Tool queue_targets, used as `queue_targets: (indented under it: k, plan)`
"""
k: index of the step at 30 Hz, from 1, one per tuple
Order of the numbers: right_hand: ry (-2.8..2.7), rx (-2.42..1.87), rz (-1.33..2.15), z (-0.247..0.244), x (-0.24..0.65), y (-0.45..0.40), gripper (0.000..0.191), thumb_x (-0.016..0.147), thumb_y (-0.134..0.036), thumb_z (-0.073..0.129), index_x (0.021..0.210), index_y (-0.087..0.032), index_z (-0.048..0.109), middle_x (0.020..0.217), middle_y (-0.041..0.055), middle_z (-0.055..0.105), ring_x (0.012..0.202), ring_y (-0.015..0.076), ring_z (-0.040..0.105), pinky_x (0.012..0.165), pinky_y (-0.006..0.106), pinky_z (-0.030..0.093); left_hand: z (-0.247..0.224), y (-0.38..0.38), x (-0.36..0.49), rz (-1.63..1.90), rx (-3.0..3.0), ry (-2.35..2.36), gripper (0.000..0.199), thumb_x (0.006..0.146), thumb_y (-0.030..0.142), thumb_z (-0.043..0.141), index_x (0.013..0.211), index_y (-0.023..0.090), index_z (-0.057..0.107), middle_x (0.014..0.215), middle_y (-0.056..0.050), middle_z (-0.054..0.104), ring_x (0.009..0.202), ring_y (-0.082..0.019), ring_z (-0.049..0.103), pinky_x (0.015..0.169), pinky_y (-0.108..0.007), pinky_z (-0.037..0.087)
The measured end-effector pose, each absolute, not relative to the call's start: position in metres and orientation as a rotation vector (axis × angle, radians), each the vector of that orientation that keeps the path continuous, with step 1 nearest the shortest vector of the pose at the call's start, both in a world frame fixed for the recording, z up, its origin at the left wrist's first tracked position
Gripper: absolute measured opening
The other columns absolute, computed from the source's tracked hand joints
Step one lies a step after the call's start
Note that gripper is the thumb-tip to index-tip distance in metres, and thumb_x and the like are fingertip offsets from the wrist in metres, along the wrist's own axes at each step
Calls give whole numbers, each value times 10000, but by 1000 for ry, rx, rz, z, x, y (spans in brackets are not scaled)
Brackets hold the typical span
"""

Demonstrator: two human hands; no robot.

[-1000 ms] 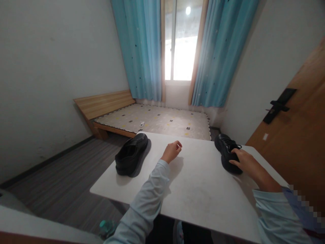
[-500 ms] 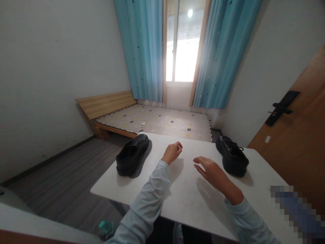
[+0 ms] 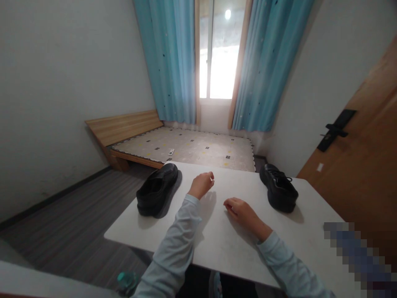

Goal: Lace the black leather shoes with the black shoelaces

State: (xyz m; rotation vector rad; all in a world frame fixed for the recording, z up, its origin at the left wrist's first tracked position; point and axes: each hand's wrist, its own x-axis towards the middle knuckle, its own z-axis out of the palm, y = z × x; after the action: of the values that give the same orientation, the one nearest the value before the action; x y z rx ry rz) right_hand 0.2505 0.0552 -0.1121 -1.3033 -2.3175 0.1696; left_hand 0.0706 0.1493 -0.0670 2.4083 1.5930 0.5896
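Over the middle of a white table (image 3: 217,244) are both of my hands. My left hand (image 3: 202,184) has its fingers curled in, and whatever they may hold is hidden. Lower and to the right, my right hand (image 3: 243,213) is low over the tabletop with its fingers bent together; nothing can be made out in them. One black shoe (image 3: 157,189) stands at the table's left side, left of my left hand. Another black shoe (image 3: 278,188), with laces, stands on the right, beyond my right hand. Neither hand touches a shoe.
Behind the table is a bed (image 3: 192,147) with a small white remote (image 3: 171,152) on it. A wooden door (image 3: 347,165) is at the right. A bottle with a green cap (image 3: 122,278) stands on the floor at the lower left. A blurred patch covers the table's right corner.
My right hand has moved left and lower, and its fingers, apart before, are now drawn together. The view has shifted slightly; the shoes stand where they were on the table.
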Motion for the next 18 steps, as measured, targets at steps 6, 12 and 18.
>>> queue_targets:
  k: [6, 12, 18]
  plan:
    - [-2324, -1295, 149, -109, 253, 54, 148, 846, -93, 477, 866, -164, 605, 815, 66, 646, 762, 176, 601, 705, 293, 470, -41, 120, 37, 567, 2509, 1599, 197, 792, 234, 609, 985, 197, 595, 960, -52, 660, 853, -172, 617, 747, -256, 445]
    - [-2291, -1280, 54, -102, 256, 52, 137, 860, -104, 474, 860, -170, 594, 794, 68, 645, 749, 183, 601, 693, 303, 475, -26, 77, -21, 695, 2573, 2002, 241, 803, 284, 585, 1028, 199, 600, 983, -77, 650, 920, -247, 581, 809, -346, 407]
    - [-2283, -1276, 40, -102, 257, 52, 136, 854, -98, 481, 853, -176, 592, 801, 71, 655, 758, 188, 611, 706, 314, 482, -46, 60, -75, 771, 2501, 2326, 341, 805, 339, 545, 1100, 172, 581, 1064, -126, 625, 989, -313, 539, 871, -424, 387]
